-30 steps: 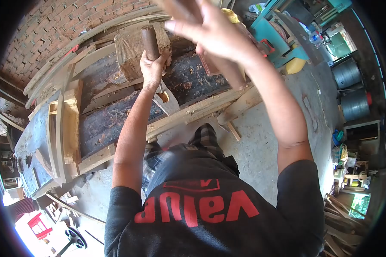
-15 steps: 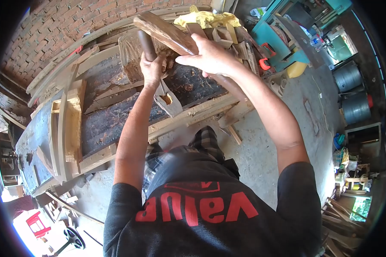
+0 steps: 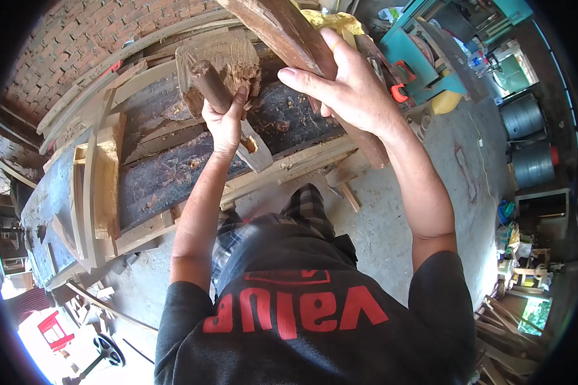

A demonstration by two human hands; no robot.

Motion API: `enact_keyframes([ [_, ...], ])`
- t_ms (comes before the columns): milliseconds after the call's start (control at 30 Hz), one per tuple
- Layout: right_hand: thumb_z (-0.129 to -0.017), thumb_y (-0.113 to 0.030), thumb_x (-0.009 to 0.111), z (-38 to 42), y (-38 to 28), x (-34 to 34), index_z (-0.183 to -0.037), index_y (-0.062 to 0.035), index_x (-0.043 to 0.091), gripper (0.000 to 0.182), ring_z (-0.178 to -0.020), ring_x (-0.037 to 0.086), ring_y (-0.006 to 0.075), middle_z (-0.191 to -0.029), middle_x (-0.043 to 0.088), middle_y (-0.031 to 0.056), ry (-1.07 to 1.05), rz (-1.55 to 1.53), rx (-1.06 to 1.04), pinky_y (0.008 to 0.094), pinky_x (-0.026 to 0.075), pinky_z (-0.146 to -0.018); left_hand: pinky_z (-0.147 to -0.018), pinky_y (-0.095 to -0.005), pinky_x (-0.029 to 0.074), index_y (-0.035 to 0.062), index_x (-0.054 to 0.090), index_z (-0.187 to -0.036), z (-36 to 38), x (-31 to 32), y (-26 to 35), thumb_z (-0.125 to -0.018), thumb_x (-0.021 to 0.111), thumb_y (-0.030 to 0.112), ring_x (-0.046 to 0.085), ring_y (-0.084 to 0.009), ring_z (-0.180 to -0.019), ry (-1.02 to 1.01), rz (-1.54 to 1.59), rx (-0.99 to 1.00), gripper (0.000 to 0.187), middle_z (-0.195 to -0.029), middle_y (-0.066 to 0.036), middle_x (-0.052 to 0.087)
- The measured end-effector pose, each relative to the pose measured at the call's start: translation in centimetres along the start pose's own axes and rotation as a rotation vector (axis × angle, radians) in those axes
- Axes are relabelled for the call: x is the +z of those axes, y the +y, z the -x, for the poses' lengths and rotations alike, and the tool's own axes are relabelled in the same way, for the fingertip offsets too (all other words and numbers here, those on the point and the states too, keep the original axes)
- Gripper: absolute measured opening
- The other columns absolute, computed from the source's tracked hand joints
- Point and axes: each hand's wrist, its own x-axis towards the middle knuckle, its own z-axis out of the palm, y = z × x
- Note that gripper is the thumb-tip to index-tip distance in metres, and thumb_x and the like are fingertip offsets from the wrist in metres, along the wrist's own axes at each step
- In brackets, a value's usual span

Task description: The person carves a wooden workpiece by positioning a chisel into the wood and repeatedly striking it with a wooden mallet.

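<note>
My left hand (image 3: 225,128) is closed around the brown wooden handle of a chisel (image 3: 210,85), which stands tilted above the workpiece; its blade is hidden behind the hand. Just under that hand lies a pale wooden piece (image 3: 257,160) with a hole cut in it. To the right, my right hand (image 3: 363,96) grips a heavy wooden mallet (image 3: 273,29) with the thumb stretched along it. The mallet is raised, apart from the chisel, and its lower end reaches past my wrist. A rough wood block (image 3: 196,51) sits behind the chisel.
Dark, chip-strewn planks (image 3: 180,173) form the work surface. A wooden frame piece (image 3: 109,173) lies at left. Beyond are a brick wall (image 3: 77,64), a yellow bag (image 3: 340,22), an orange-and-black tool (image 3: 399,92) and a teal machine stand (image 3: 424,58). Concrete floor (image 3: 392,212) lies to the right.
The mallet and my right hand have moved up and away from the chisel, to the right. My left hand has shifted slightly, and the chisel handle now tilts more toward the camera.
</note>
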Motion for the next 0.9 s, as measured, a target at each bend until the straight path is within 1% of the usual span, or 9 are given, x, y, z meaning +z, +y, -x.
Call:
enact_keyframes([
  [167,-0.084,-0.042,0.074,0.1,-1.7,-0.2,-0.125,0.0037,0.048,0.067,-0.069,0.068,0.0154,-0.096,0.068,0.0164,0.003,-0.042,-0.060,0.0260,0.058,-0.054,-0.046,-0.0229,0.041,0.0091,0.049,-0.086,0.3,0.3,0.1,-0.083,0.078,0.015,0.050,-0.0069,-0.050,0.034,-0.008,-0.014,0.029,-0.064,0.001,0.055],
  [233,-0.084,-0.040,0.074,-0.1,-2.7,-0.1,-0.125,0.0035,0.049,0.065,-0.075,0.069,0.0196,-0.095,0.068,0.0160,0.093,-0.079,-0.307,0.0282,0.060,-0.065,-0.046,-0.0226,0.041,0.0090,0.049,-0.086,0.5,0.2,-0.3,-0.083,0.077,0.015,0.050,-0.0066,-0.050,0.032,0.004,-0.028,0.029,-0.064,0.001,0.055],
  [267,-0.093,-0.029,0.066,-1.0,-2.8,-1.0,-0.135,0.0055,0.037,0.062,-0.106,0.062,0.0232,-0.119,0.058,0.0221,-0.069,-0.253,-0.368,0.0352,0.053,-0.089,-0.046,-0.0224,0.041,0.0087,0.049,-0.087,0.6,0.2,-0.4,-0.083,0.078,0.014,0.050,-0.0064,-0.050,0.021,-0.012,-0.013,0.029,-0.064,0.002,0.055],
  [300,-0.093,-0.029,0.066,-0.8,-2.7,-0.5,-0.135,0.0055,0.037,0.062,-0.106,0.062,0.0232,-0.119,0.058,0.0221,-0.070,-0.256,-0.361,0.0352,0.053,-0.089,-0.046,-0.0223,0.040,0.0084,0.050,-0.087,0.6,0.2,-0.6,-0.083,0.078,0.014,0.050,-0.0061,-0.050,0.010,-0.028,0.003,0.029,-0.064,0.002,0.055],
  [367,-0.086,-0.036,0.073,-0.4,-2.6,1.0,-0.132,-0.0019,0.045,0.064,-0.059,0.057,0.0055,-0.103,0.064,0.0057,0.184,-0.044,-0.523,0.0198,0.047,-0.045,-0.046,-0.0221,0.040,0.0078,0.050,-0.088,0.6,0.1,-1.0,-0.083,0.078,0.014,0.050,-0.0057,-0.051,-0.001,-0.054,0.011,0.029,-0.065,0.002,0.056],
  [500,-0.083,-0.041,0.075,-0.4,0.2,1.3,-0.127,0.0023,0.046,0.068,-0.061,0.059,0.0093,-0.091,0.063,0.0117,-0.336,0.187,0.251,0.0243,0.049,-0.047,-0.046,-0.0224,0.041,0.0083,0.050,-0.088,0.4,0.5,0.0,-0.083,0.077,0.014,0.050,-0.0065,-0.051,0.030,-0.017,0.027,0.028,-0.066,0.000,0.057],
  [633,-0.081,-0.043,0.076,-0.3,-0.3,-0.1,-0.141,0.0041,0.037,0.085,-0.058,0.056,0.0082,-0.095,0.065,0.0115,-0.212,0.258,0.086,0.0224,0.046,-0.045,-0.047,-0.0244,0.041,0.0097,0.051,-0.084,-1.1,-0.6,-0.3,-0.083,0.074,0.008,0.044,-0.0077,-0.050,0.076,0.068,-0.097,0.024,-0.064,0.001,0.050],
  [833,-0.082,-0.046,0.075,1.3,-0.8,-0.1,-0.125,0.0078,0.048,0.074,-0.057,0.065,0.0158,-0.089,0.069,0.0179,-0.135,0.014,0.008,0.0273,0.052,-0.051,-0.046,-0.0250,0.042,0.0098,0.050,-0.085,-3.2,-2.4,-1.1,-0.082,0.075,0.008,0.047,-0.0089,-0.050,0.059,0.268,-0.075,0.024,-0.068,0.001,0.052],
  [900,-0.085,-0.041,0.073,1.7,-0.5,-0.1,-0.130,0.0018,0.045,0.068,-0.065,0.057,0.0046,-0.097,0.066,0.0054,-0.183,0.055,0.070,0.0194,0.045,-0.044,-0.046,-0.0254,0.043,0.0094,0.051,-0.085,-2.4,-1.8,-0.2,-0.082,0.077,0.012,0.048,-0.0091,-0.050,0.045,0.152,-0.030,0.027,-0.068,0.001,0.052],
])
